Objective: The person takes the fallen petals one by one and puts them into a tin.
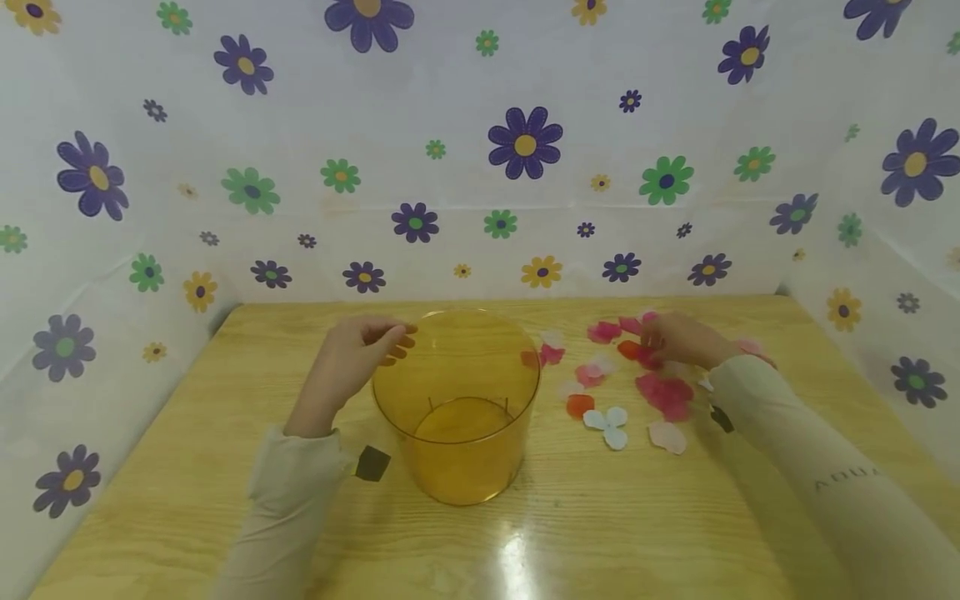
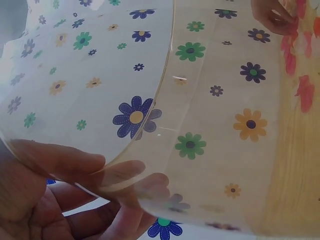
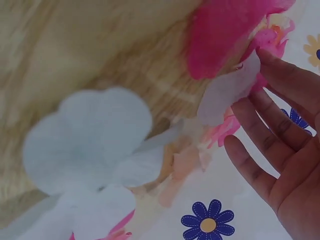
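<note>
A see-through yellow plastic bucket stands upright on the table. My left hand holds its rim at the left; in the left wrist view the thumb and fingers lie on either side of the clear wall. To the right, my right hand is among scattered artificial petals. In the right wrist view its thumb and fingertips pinch a pale pink petal, beside a bright pink petal. A white flower-shaped piece lies nearer, with deep pink petals behind it.
An orange-red petal, a light pink petal and several other petals lie on the wooden table to the bucket's right. A white cloth printed with flowers surrounds the table at the back and sides.
</note>
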Motion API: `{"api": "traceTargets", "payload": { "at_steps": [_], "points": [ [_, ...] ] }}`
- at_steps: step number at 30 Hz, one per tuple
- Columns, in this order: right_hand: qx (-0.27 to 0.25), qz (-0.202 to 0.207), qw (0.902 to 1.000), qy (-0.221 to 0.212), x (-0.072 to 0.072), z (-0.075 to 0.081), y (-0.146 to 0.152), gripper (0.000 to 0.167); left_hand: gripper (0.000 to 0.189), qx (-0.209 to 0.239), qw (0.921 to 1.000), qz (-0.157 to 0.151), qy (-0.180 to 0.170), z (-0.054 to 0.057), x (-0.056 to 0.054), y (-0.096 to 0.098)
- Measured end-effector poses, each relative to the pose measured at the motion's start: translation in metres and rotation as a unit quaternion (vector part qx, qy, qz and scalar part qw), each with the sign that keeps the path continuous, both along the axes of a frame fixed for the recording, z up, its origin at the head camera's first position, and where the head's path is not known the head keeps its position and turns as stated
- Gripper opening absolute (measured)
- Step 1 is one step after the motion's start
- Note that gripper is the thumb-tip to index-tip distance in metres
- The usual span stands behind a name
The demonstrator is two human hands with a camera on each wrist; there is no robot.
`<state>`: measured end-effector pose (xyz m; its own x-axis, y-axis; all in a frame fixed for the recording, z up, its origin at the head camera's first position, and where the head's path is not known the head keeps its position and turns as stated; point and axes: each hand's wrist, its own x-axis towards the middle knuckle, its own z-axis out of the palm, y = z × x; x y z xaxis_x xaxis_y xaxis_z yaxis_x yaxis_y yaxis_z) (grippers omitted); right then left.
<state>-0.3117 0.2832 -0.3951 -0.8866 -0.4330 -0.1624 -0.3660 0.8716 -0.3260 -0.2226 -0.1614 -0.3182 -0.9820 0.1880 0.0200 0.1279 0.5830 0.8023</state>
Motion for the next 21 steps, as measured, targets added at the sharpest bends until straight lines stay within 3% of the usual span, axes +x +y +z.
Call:
{"api": "traceTargets", "payload": {
  "at_steps": [10, 15, 21],
  "points": [
    [-0.002, -0.022, 0.9997, -0.004, 0.002, -0.001, 0.001, 0.006, 0.037, 0.008, 1.0000, 0.001, 0.002, -0.006, 0.000, -0.001],
    [0.001, -0.030, 0.9995, 0.009, 0.002, -0.001, 0.003, 0.011, 0.037, 0.009, 1.0000, 0.001, 0.000, -0.006, 0.000, -0.001],
    [-0.004, -0.027, 0.9991, 0.034, 0.001, 0.010, 0.004, 0.018, 0.038, 0.008, 0.9999, 0.007, -0.003, -0.004, 0.001, 0.000]
  ]
}}
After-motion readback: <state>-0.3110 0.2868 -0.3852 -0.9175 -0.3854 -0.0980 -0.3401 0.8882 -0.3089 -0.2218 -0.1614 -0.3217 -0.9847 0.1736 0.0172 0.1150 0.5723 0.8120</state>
